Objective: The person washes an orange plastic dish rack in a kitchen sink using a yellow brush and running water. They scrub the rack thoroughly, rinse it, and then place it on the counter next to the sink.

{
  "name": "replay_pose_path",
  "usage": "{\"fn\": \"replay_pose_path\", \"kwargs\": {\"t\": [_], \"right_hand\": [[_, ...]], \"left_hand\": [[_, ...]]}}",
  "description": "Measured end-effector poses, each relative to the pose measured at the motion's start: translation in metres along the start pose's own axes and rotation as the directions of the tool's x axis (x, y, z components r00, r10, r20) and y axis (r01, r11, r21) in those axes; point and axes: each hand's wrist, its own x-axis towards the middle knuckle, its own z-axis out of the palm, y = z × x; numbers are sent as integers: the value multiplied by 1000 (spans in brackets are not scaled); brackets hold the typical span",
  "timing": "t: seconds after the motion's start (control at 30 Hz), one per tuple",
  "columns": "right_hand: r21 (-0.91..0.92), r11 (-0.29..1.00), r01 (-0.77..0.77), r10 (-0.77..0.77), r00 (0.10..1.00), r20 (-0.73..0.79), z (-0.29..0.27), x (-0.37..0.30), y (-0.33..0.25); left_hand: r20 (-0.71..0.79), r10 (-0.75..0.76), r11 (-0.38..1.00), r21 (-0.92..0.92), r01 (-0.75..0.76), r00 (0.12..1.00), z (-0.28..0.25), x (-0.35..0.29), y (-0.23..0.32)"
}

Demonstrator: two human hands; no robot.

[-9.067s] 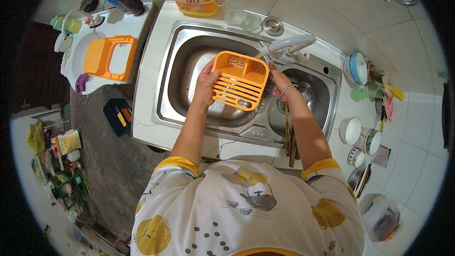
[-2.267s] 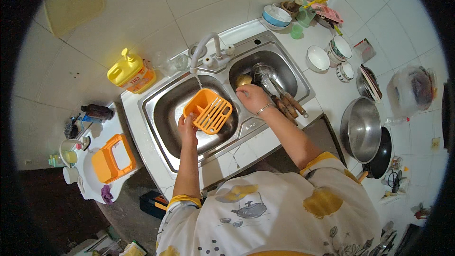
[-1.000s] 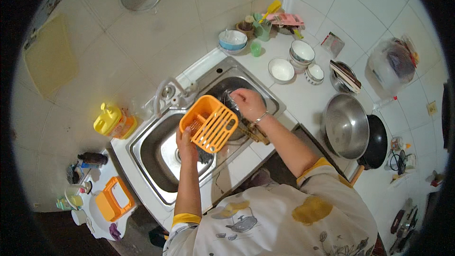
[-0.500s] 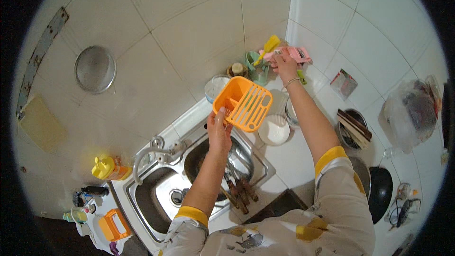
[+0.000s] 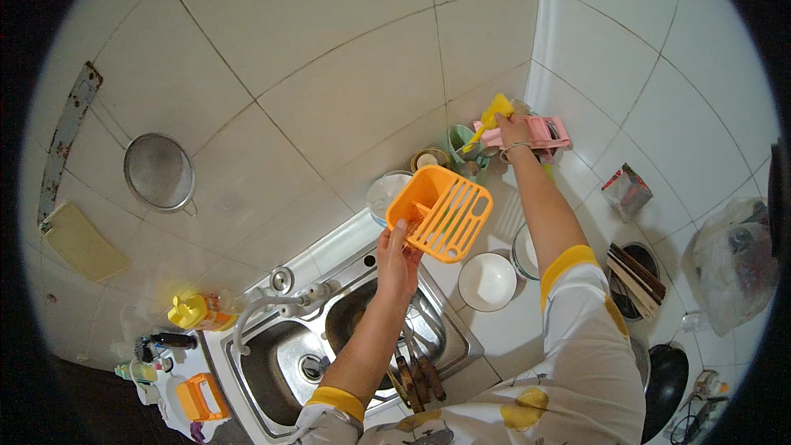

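Note:
My left hand grips an orange plastic caddy with a slotted side and compartments, raised over the counter beside the sink. At the far corner, my right hand has its fingers closed around a yellow brush, just below the head. The brush leans out of a pale green cup. Behind that hand a pink rack stands against the wall; the hand hides part of it.
The double steel sink with a curved faucet holds several wooden-handled utensils. A white bowl sits on the counter. Farther right are a pot with chopsticks and a black pan. A strainer hangs on the wall.
My right hand has moved from beside the pink rack onto the yellow brush. The left hand still holds the orange caddy. The whole view has shifted somewhat.

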Motion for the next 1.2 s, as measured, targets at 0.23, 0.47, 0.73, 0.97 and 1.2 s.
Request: {"fn": "replay_pose_path", "kwargs": {"t": [0.23, 0.47, 0.73, 0.97, 1.2], "right_hand": [[167, 853, 494, -438, 853, -283, -23, -48, -113], [559, 720, 412, -428, 897, -110, -40, -152, -272], [69, 997, -16, -44, 627, 778, 34, -416, -177], [-101, 960, 261, -55, 530, 846, 112, -543, -188], [-303, 719, 626, 82, 356, 931, 118, -603, -158]], "left_hand": [[77, 12, 1000, -9, -11, 997, 8, -16, -5], [182, 106, 994, -44, -99, 978, -61, -96, 27], [50, 216, 971, -117, -209, 975, -222, -237, 59], [-309, 315, 945, 12, -327, 897, -354, -331, 102], [-475, 309, 940, 24, -339, 824, -436, -363, 123]]}}
